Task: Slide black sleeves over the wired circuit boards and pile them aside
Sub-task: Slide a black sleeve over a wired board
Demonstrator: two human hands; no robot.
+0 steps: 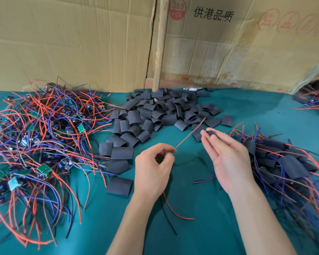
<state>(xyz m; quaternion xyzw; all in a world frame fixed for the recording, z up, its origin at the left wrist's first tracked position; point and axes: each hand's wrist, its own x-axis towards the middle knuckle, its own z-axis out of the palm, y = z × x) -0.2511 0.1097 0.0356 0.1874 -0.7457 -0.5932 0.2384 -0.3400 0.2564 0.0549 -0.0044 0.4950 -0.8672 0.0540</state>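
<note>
Black flat sleeves of soft tubing lie heaped at the middle of the back edge of a bench covered in teal cloth, with a few strays trailing toward the front. Left hand is curled, its thumb and forefinger pinching a thin red wire that slants up and away toward the sleeve heap; more red and black wire ends hang out below this hand, and whatever board they join is hidden inside the fingers. Right hand, just beside the left, has long straight fingers, and its fingertips pinch one small black sleeve close to the red wire's far end. Tangled red, blue and black wires with small green circuit boards fill the left side. Finished sleeved boards are piled by the right edge. Brown cardboard boxes stand behind
</note>
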